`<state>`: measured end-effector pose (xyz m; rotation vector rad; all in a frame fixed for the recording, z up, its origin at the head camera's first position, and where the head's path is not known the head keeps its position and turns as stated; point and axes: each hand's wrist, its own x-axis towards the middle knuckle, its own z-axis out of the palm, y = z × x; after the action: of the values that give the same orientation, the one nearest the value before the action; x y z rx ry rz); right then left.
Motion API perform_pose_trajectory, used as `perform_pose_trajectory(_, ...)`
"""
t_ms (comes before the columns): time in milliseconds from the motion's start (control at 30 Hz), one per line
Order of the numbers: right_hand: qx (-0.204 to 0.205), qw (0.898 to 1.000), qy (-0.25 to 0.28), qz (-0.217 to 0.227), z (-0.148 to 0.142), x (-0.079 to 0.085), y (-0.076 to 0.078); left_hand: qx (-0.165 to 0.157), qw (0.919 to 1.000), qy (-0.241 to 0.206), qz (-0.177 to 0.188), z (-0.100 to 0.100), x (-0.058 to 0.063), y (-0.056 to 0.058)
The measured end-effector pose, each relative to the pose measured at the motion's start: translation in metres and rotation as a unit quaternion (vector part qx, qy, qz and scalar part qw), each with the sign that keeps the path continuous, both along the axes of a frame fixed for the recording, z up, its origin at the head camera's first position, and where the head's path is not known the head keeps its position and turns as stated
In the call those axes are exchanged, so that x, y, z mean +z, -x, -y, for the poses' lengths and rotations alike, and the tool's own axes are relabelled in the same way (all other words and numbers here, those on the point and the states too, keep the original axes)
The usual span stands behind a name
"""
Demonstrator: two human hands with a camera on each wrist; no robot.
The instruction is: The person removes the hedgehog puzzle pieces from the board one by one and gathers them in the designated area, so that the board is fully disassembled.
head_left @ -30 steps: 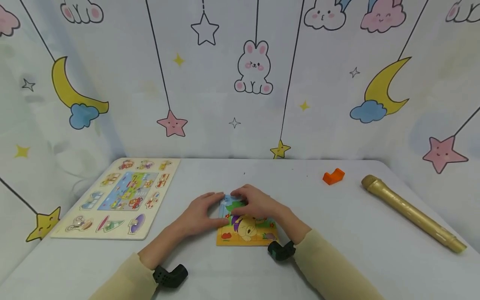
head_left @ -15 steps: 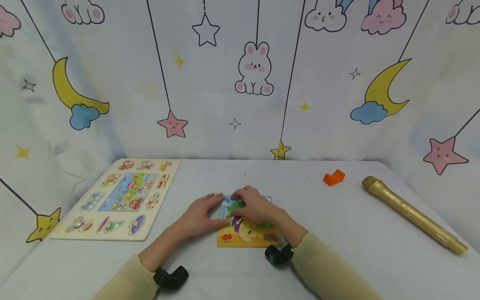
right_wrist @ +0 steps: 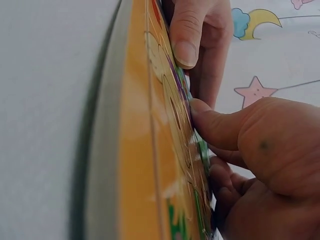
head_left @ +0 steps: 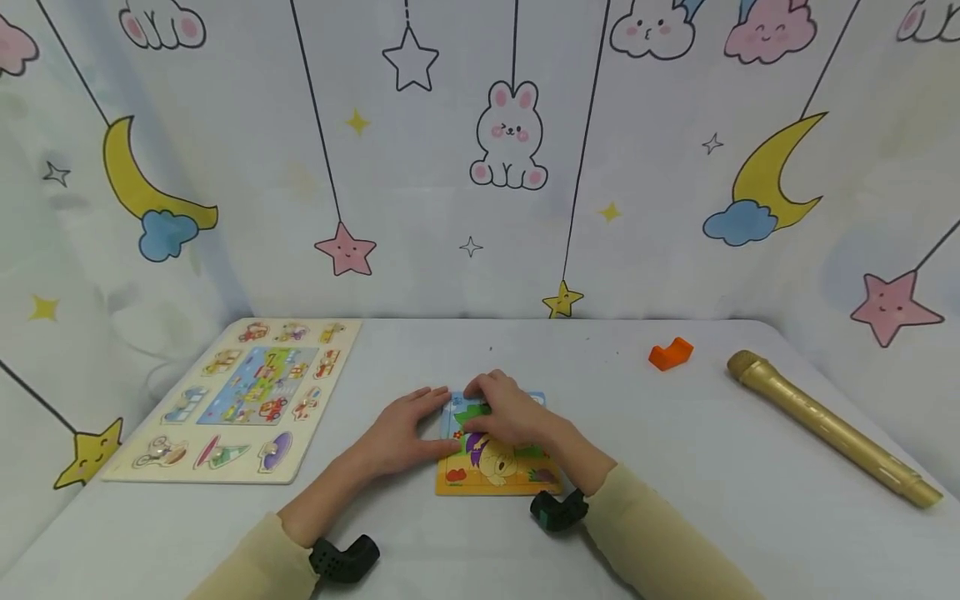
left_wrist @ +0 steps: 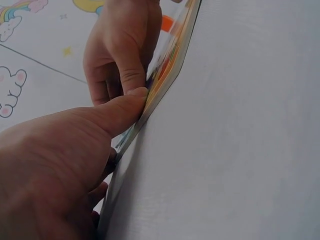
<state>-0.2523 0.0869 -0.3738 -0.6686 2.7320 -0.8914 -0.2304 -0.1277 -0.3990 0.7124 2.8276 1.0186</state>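
A small picture puzzle (head_left: 465,486), blue at the top and orange at the bottom with a yellow cartoon figure, lies flat on the white table. Along its left edge rests my left hand (head_left: 396,433), fingers extended, with the thumb (left_wrist: 127,107) on the border in the left wrist view. My right hand (head_left: 513,417) is over the upper part of the picture and covers much of it. The right wrist view has its thumb (right_wrist: 215,120) touching the picture surface, the bent fingers just beyond. No loose piece shows between thumb and fingers.
At the left lies a large cream peg puzzle board (head_left: 187,427) with vehicle pictures. An orange angled piece (head_left: 671,354) sits at the back right, near a gold microphone (head_left: 832,429). Behind the table hangs a cloth (head_left: 420,183) with cartoon prints. Dark wrist cameras (head_left: 345,558) are worn on both arms.
Over the last second my right hand has shifted very slightly left on the puzzle, baring a bit of its blue top right corner. The left hand stays in place.
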Motion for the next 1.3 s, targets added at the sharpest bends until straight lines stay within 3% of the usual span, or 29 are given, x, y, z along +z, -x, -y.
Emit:
perform_pose_trajectory(300, 0.000, 1.000, -0.002, 0.008, -0.003, 0.003, 0.000, 0.002, 0.9999, 0.003, -0.015, -0.007, 0.004, 0.004)
perform_pose_trajectory(433, -0.001, 1.000, -0.004, 0.016, -0.001, 0.004, 0.000, 0.017, 0.9994, 0.006, -0.029, -0.010, 0.003, 0.005)
perform_pose_trajectory(733, 0.013, 1.000, -0.005, 0.019, 0.002, 0.000, 0.001, 0.042, 0.9991, -0.010, -0.003, -0.012, 0.002, 0.000)
perform_pose_trajectory(1033, 0.012, 1.000, -0.003, 0.018, 0.001, 0.001, 0.002, 0.036, 0.9990, -0.021, -0.014, -0.015, 0.006, -0.001)
perform_pose_trajectory(1300, 0.013, 0.999, 0.046, 0.019, 0.000, 0.001, 0.004, 0.039, 0.9989, -0.024, -0.012, -0.015, 0.006, 0.000)
